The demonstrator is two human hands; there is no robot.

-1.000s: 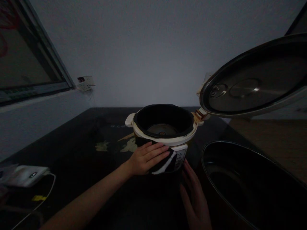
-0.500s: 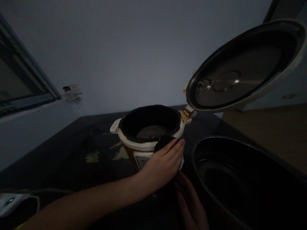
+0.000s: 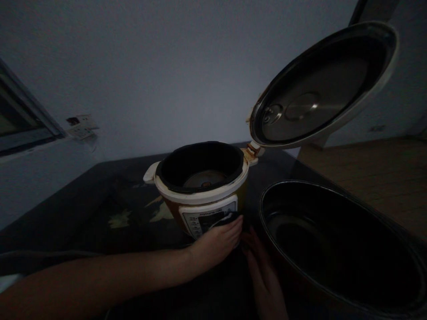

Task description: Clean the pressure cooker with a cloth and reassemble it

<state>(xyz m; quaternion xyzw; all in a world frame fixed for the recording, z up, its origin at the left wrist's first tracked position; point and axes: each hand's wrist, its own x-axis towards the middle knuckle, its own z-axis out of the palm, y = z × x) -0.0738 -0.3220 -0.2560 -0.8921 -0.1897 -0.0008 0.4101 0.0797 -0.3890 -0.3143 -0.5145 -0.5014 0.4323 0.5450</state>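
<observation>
White-rimmed cooker (image 3: 200, 198), lid (image 3: 323, 89) up, near far edge of dark table (image 3: 75, 213); grey wall (image 3: 167, 80). Your left hand (image 3: 216, 243) holds cloth (image 3: 223, 220); right hand (image 3: 265, 278) part-spread.

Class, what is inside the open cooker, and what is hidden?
Inside the cooker, dark walls surround a paler base bearing a small brownish piece. The near rim hides the base's front edge.

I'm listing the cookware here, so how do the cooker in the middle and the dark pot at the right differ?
The cooker has a lid hinged to its side, swung open; the pot shows no lid. The cooker has a broad white rim, the pot a thin one. The cooker bears a control panel on its front; none shows on the pot. Both are open at the top and dark inside.
</observation>
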